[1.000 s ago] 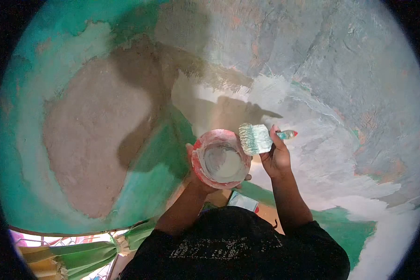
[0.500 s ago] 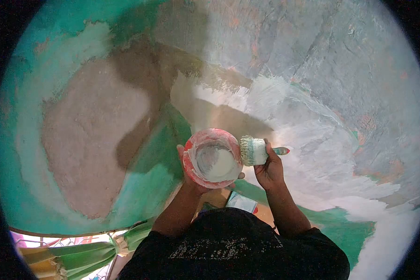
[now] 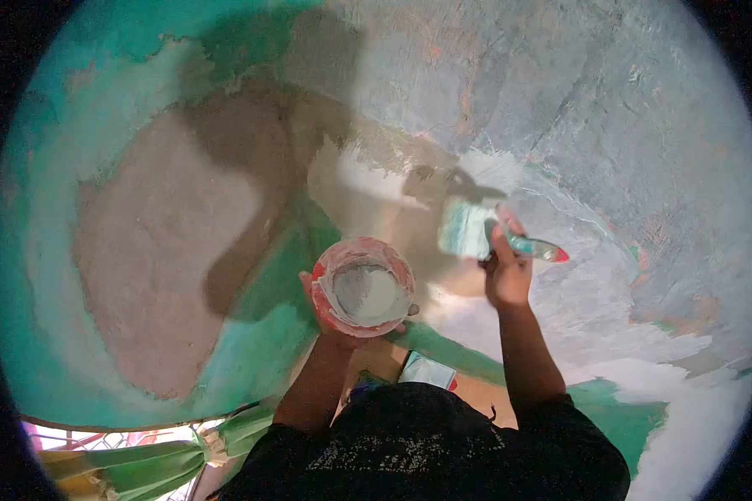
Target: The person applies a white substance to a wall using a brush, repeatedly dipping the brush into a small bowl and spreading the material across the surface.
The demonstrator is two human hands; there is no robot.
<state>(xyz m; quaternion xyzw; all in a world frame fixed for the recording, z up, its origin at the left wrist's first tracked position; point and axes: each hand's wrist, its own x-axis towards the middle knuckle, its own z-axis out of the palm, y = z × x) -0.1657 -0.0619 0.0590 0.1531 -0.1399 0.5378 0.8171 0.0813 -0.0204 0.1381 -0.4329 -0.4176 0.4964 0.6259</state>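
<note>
My left hand [image 3: 332, 330] holds a red bowl [image 3: 326, 309] from beneath, fingers round its sides. White paint [image 3: 383, 294] lies inside, and the rim is smeared with it. In my right hand [image 3: 508, 271] is a wide paintbrush [image 3: 468, 230], its bristles coated white and pointing left. Its greenish handle with a red tip sticks out to the right of my fingers. The brush overlaps the shadowed, part-whitened area of the wall [image 3: 576, 267] in this view, up and to the right of the bowl.
Green paint and a bare brownish patch [image 3: 167, 242] cover the wall's left side; grey plaster [image 3: 610, 108] spans the upper right. At lower left, a green and yellow curtain [image 3: 154, 459] hangs by a window grille. A pale box-like object [image 3: 429, 370] is below the bowl, beyond my black shirt [image 3: 409, 442].
My right hand has moved the paintbrush up and to the right, away from the bowl. My left hand and the bowl have shifted slightly left and down.
</note>
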